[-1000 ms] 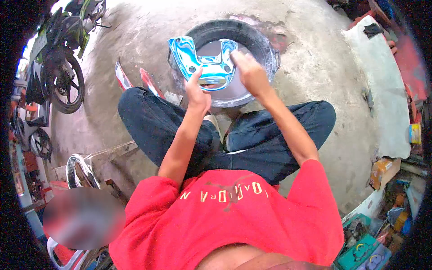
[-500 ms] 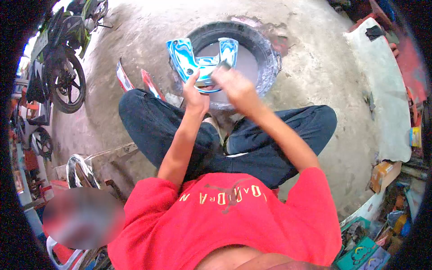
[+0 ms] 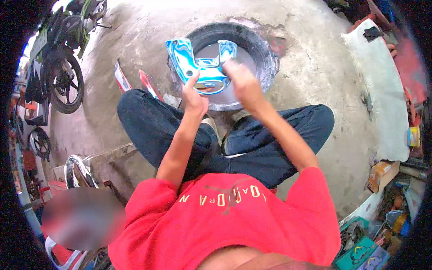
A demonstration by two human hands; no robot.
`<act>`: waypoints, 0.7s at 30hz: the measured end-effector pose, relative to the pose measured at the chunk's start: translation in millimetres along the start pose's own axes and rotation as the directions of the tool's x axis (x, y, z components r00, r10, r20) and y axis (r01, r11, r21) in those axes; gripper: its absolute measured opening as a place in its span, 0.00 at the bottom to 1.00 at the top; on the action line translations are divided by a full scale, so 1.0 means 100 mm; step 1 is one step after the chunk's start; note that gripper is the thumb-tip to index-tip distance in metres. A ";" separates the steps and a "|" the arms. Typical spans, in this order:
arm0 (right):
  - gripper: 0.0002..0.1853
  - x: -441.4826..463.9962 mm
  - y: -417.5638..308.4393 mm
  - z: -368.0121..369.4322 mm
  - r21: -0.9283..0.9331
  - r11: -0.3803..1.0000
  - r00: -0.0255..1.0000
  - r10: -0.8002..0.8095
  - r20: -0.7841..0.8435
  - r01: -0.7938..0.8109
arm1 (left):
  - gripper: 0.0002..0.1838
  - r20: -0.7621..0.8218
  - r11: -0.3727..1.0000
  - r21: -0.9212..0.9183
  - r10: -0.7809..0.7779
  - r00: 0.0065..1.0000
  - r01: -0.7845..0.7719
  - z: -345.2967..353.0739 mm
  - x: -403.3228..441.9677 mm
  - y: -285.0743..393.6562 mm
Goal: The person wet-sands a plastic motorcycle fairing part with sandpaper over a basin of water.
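Observation:
A glossy blue-and-white U-shaped motorcycle body panel is held over a round black tub of greyish liquid. My left hand grips the panel's lower left edge, thumb on top beside a small dark hole. On the panel's right side, my right hand has its fingers curled against the surface. A dark bit shows at its fingertips, but blur hides what it is.
Two red-and-white panel pieces lie on the concrete floor left of the tub. A motorcycle stands further left. At right are a pale slab, a cardboard box and a green case.
My right hand has moved slightly right and down, from the panel's middle to its right side. My left hand keeps its hold, with the panel almost unmoved.

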State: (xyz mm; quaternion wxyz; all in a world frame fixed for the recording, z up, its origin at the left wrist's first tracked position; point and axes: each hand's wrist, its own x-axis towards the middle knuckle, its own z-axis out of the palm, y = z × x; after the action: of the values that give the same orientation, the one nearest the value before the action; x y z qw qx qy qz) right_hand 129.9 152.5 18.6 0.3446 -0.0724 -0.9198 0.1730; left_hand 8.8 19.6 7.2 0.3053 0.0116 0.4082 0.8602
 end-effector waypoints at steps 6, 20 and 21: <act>0.22 0.14 0.17 0.01 -0.063 0.998 0.999 -0.014 -0.029 0.012 | 0.21 -0.009 1.000 0.018 -0.011 1.000 0.011 -0.05 0.05 0.01; 0.22 -0.08 -0.01 0.08 0.009 0.997 0.997 -0.073 0.011 0.073 | 0.21 0.014 1.000 -0.023 0.015 1.000 -0.015 -0.03 0.08 -0.05; 0.21 -0.13 -0.14 0.06 0.003 0.984 0.984 -0.180 -0.002 0.180 | 0.17 0.023 0.990 -0.133 -0.034 0.999 0.037 -0.02 0.12 -0.04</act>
State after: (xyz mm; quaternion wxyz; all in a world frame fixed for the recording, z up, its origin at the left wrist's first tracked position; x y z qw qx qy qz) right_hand 135.8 134.1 11.9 0.3598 0.0114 -0.9220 0.1427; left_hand 0.6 26.6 0.2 0.3248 -0.0074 0.3466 0.8799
